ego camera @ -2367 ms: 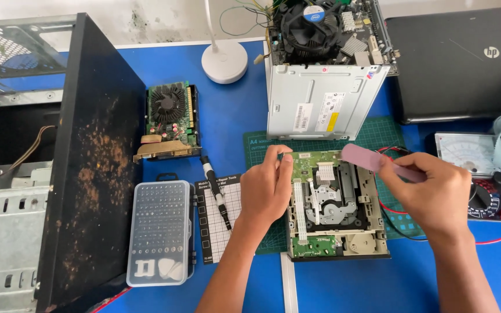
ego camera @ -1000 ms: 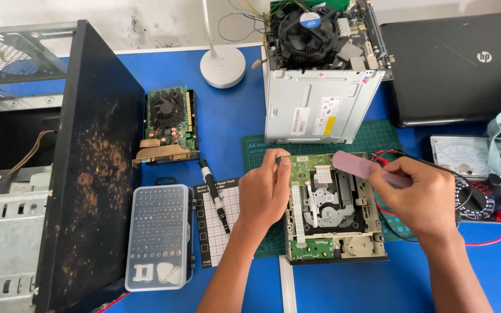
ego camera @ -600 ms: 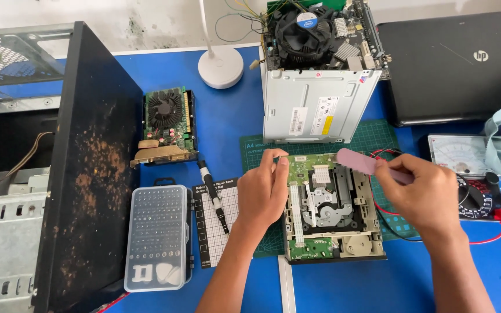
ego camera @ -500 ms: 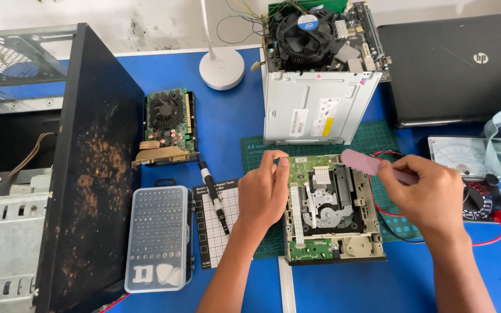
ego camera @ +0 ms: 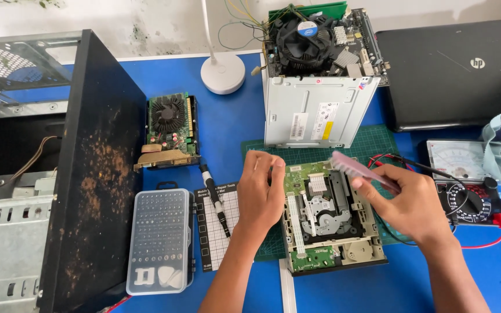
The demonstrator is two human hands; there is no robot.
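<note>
An opened optical drive mechanism point(ego camera: 326, 220) with green circuit boards lies on a green cutting mat point(ego camera: 372, 145). My left hand point(ego camera: 260, 191) rests on the drive's left edge, fingers curled over its top corner. In my right hand point(ego camera: 410, 200) is a pink brush point(ego camera: 349, 167), its bristled head held just above the drive's upper right part. The drive's grey metal cover point(ego camera: 314, 113) lies right behind it.
A black, rust-flecked computer case point(ego camera: 71, 168) fills the left. Between it and the mat lie a graphics card point(ego camera: 169, 130), a clear bit set case point(ego camera: 159, 240), a screwdriver point(ego camera: 215, 194) on a gridded screw mat. A motherboard with cooler fan point(ego camera: 314, 37), white lamp base point(ego camera: 222, 72), laptop point(ego camera: 459, 69) and multimeter point(ego camera: 465, 179) sit behind and right.
The brush head has shifted slightly over the drive's upper right, and the view has drifted a little. My left hand stays on the drive's left edge.
</note>
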